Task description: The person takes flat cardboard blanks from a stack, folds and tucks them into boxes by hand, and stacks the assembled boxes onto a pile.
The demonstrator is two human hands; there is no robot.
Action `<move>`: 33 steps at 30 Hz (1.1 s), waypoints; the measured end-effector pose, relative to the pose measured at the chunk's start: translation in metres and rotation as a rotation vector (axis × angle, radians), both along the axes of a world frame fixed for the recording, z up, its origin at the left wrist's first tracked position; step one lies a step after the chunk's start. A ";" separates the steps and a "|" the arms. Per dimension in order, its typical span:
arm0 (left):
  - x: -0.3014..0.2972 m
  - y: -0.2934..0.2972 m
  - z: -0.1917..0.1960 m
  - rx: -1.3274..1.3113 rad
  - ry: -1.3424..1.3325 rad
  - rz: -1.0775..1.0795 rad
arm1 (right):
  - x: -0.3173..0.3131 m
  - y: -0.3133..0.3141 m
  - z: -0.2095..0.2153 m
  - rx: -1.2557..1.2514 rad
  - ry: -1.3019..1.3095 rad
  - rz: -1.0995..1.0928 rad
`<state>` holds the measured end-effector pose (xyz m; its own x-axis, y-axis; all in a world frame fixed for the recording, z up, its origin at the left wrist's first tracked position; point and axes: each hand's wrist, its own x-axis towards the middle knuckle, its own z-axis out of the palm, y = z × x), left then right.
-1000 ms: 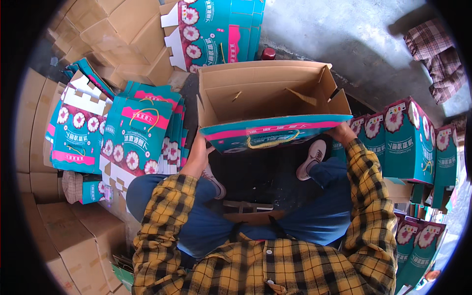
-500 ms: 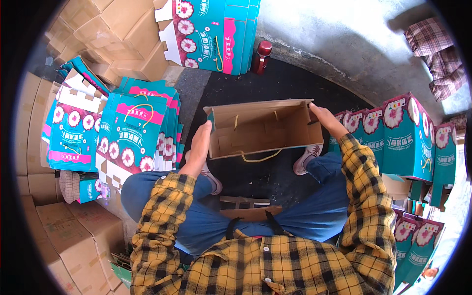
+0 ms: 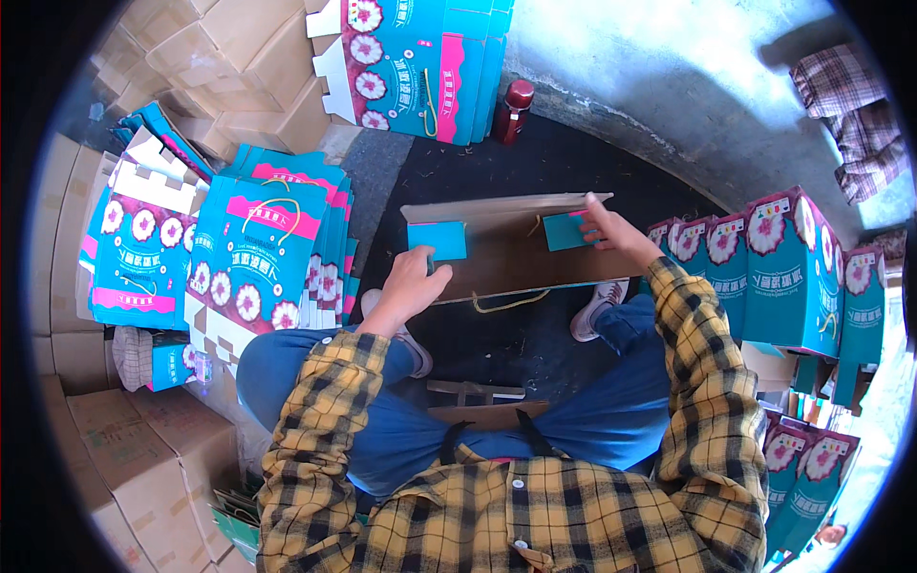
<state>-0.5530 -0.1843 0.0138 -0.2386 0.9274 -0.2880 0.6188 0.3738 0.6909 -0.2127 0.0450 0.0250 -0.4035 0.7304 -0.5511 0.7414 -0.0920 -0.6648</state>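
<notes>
A cardboard gift box (image 3: 506, 277) with a brown inside and a yellow cord handle (image 3: 511, 304) stands between my feet, its top facing up. Its two small teal end flaps, the left flap (image 3: 437, 241) and the right flap (image 3: 567, 232), are folded inward over the opening. My left hand (image 3: 411, 286) is at the left end, fingers apart beside the left flap and around the box's edge. At the other end my right hand (image 3: 616, 235) has its fingers spread, tips by the right flap. The far long panel (image 3: 501, 207) stands up behind the flaps.
Flattened teal boxes (image 3: 253, 253) are stacked at left, with another stack (image 3: 411, 72) at the back. A red thermos (image 3: 514, 110) stands beside that one. Formed gift boxes (image 3: 788, 272) line the right side. Brown cartons (image 3: 158, 458) rise at left. Cardboard pieces (image 3: 478, 401) lie between my legs.
Both end flaps have swung inward over the opening. My left hand moved right and inward over the box edge; my right hand shifted slightly left and spread its fingers.
</notes>
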 end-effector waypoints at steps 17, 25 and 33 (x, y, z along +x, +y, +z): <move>-0.003 -0.008 -0.001 0.018 0.015 0.029 | 0.010 0.003 0.016 -0.304 0.215 -0.161; -0.013 -0.020 0.007 0.021 0.117 0.047 | 0.009 -0.002 0.009 -0.126 0.096 -0.048; -0.019 -0.022 0.035 -0.099 0.182 -0.020 | -0.005 -0.006 0.000 0.420 -0.363 0.390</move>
